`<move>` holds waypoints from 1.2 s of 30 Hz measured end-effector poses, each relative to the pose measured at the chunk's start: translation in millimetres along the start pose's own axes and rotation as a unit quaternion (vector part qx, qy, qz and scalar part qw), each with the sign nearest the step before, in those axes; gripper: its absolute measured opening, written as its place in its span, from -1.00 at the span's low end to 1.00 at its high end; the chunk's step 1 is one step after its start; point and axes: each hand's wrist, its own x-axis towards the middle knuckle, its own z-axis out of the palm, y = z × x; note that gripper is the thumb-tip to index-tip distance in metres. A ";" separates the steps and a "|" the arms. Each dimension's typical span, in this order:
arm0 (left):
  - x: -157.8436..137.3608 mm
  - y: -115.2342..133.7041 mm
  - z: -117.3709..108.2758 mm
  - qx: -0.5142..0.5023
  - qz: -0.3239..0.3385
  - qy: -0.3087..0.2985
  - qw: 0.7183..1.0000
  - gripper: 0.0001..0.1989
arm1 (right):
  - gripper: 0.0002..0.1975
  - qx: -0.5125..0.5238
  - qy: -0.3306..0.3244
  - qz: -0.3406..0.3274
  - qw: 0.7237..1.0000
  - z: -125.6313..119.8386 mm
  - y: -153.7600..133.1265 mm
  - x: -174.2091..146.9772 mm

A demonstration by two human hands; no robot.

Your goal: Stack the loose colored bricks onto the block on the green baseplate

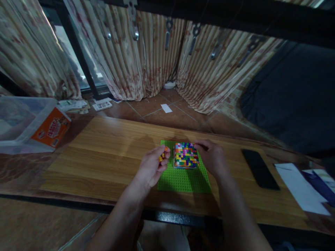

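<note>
A block of small multicoloured toy bricks (185, 154) sits on a green studded baseplate (178, 182), toward its back edge. To the left of the block, my left hand (154, 164) is closed around several small yellow and orange toy bricks (161, 158), partly hidden by the fingers. My right hand (213, 157) is at the block's back right corner. Its thumb and forefinger are pinched together there, and what they hold, if anything, is too small to make out.
The baseplate lies on a wooden table (104, 153). A black phone (260, 169) and a white paper (302, 188) lie at the right. At the left stands a clear plastic bin (23, 143) with an orange label. Striped curtains (154, 59) hang behind.
</note>
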 end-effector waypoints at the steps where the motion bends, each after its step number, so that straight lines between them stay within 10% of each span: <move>1: -0.1 -0.2 -0.3 0.000 0.001 0.000 1.000 -0.86 | -0.80 0.000 0.000 -0.004 1.000 0.7 -0.4 0.2; 36: 1.1 -5.2 -0.6 0.015 0.000 -0.006 1.000 -0.82 | -0.81 0.067 -0.068 0.001 0.995 5.1 17.8 9.5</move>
